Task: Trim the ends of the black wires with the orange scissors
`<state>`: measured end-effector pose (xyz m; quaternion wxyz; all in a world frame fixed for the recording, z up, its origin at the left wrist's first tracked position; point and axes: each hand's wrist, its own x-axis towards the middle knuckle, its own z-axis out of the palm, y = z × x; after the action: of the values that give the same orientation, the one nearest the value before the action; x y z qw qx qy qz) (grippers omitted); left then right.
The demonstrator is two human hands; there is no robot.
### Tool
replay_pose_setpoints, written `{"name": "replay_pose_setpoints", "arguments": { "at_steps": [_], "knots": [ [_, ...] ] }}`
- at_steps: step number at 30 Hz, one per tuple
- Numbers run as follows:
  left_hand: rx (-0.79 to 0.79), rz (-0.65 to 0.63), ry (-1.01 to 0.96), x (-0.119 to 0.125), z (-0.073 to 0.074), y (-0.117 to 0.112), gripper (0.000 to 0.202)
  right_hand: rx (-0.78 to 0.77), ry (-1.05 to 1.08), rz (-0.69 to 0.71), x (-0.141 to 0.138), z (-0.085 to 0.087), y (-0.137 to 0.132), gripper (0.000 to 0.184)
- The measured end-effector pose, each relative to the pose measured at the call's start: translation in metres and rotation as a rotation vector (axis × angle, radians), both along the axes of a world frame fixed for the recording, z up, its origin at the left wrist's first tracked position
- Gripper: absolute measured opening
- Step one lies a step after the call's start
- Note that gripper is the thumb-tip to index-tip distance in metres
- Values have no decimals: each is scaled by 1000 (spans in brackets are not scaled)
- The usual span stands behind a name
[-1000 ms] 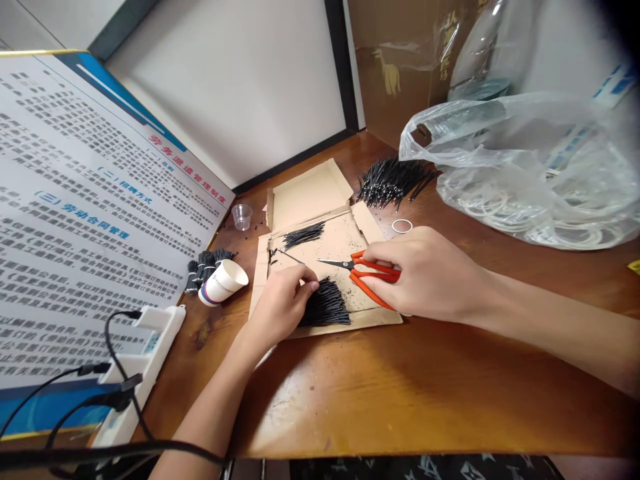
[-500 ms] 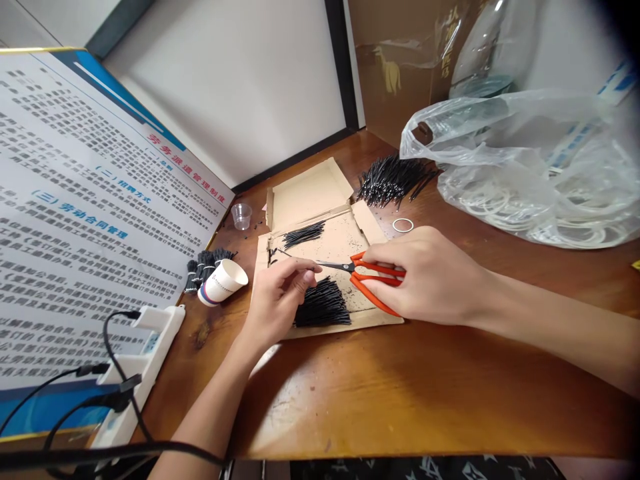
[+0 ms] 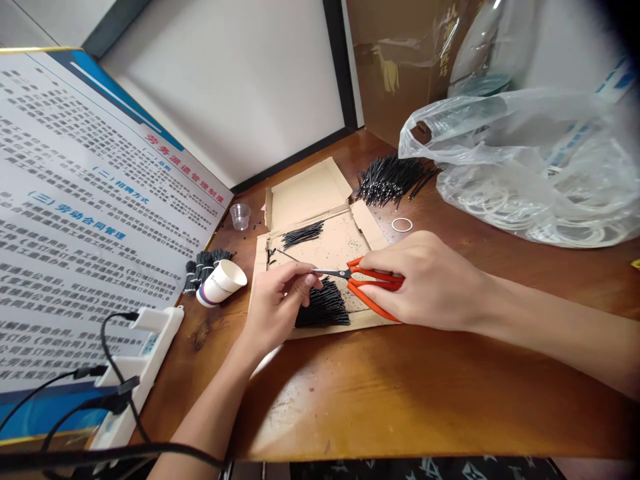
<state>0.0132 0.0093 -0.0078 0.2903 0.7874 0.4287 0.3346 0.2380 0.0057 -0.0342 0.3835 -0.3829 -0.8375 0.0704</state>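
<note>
My right hand [image 3: 425, 280] is closed round the red handles of a pair of scissors [image 3: 375, 279], whose dark blades point left. The blade tips reach the fingertips of my left hand [image 3: 280, 293], which pinches a thin black strip [image 3: 286, 255]; one end sticks out behind the fingers and the other is hard to make out. Under both hands lies an opened cardboard box [image 3: 345, 243], sprinkled with small black bits. On it rest a larger pile of black strips [image 3: 324, 307], partly behind my left hand, and a smaller pile [image 3: 303, 233].
A big heap of black strips [image 3: 393, 180] and a white ring [image 3: 402, 225] lie beyond my right hand. At right sits a clear plastic bag [image 3: 540, 173] of white rings. A tipped paper cup [image 3: 221, 283], tied bundles [image 3: 203, 267], plastic cup [image 3: 241, 217] and power strip [image 3: 145, 373] stand left.
The scissors' tips have shifted slightly left and down, onto the left fingertips, and my right hand has lowered a little. My left hand keeps its pinch in nearly the same place.
</note>
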Motion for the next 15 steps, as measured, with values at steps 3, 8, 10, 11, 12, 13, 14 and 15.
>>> {"name": "replay_pose_setpoints", "arguments": {
  "at_steps": [3,8,10,11,12,13,14,15],
  "knots": [
    [5,-11,-36,0,0,-1,12,40,24,25,0,-1,0,27],
    [-1,-9,-101,1,-1,-1,11,119,89,-1,1,-3,-2,24],
    [6,-16,-139,1,-1,-1,10,130,97,-13,1,-3,-2,22],
    [13,-20,-154,1,-1,-1,10,124,90,-14,1,-3,-2,21],
    [21,-22,-163,1,-1,-1,10,112,81,-14,1,-3,-2,21],
    [28,-25,-167,1,-1,-1,10,98,73,-11,1,-3,-2,22],
    [32,-26,-165,1,-1,-1,10,86,68,-8,0,-3,-2,22],
    [32,-27,-159,1,-1,-1,11,75,67,-2,0,-3,-2,22]
  ]
}}
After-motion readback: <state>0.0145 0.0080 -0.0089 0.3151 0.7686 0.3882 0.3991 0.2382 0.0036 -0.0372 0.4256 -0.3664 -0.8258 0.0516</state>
